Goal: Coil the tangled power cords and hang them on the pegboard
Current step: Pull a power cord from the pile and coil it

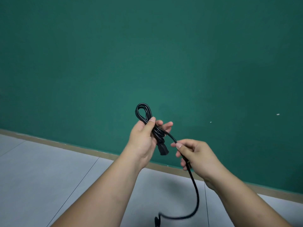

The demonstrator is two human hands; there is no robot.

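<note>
The fingers (166, 125) of your left hand (141, 140) are curled round the coiled cord (144, 110), held in the air before the green wall (147, 46). The fingers (179, 145) of your right hand (200, 155) pinch the loose tail (196, 194). Relaxing the left grip would likely let the loops spring apart. Pulling the tail sharply may whip the plug (157, 219), blurred low in view, and twist the coil.

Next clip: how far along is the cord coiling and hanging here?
Done: several loops of the black cord are gathered in the left hand, one connector hanging below it. In hand: the right hand pinches the loose tail, which hangs uncoiled. Left: wind in that tail and hang the coil; nowhere to hang it shows, only a green wall.
</note>
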